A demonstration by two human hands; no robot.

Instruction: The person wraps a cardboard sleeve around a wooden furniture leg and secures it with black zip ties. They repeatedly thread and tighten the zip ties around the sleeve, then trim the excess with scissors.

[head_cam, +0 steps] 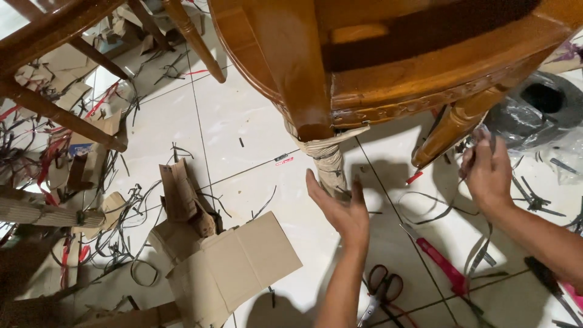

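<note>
Seen from the head camera, a person works beneath an upturned wooden chair (pixel 388 54) on a white tiled floor (pixel 243 121) littered with packing scraps. The left hand (pixel 340 209) is spread open, fingers straight and thumb apart, its palm against the brown paper wrapping (pixel 328 161) that covers one chair leg; it grips nothing. The right hand (pixel 486 170) is closed around a thin dark plastic strap (pixel 449 206), pinched near the fingertips beside a bare carved leg (pixel 452 127), the strap trailing down in a loop to the floor. Red-handled scissors (pixel 382 288) lie on the tiles just beside the left forearm, and a red utility knife (pixel 443 264) lies between the two arms. A torn cardboard box (pixel 231 267) sits to the left of the wrapped leg, well apart from both hands, among cut black straps (pixel 130 243). A roll of grey plastic film (pixel 537 109) rests at the right edge, behind the right hand. Legs of another chair (pixel 61 115) cross the upper left corner.
</note>
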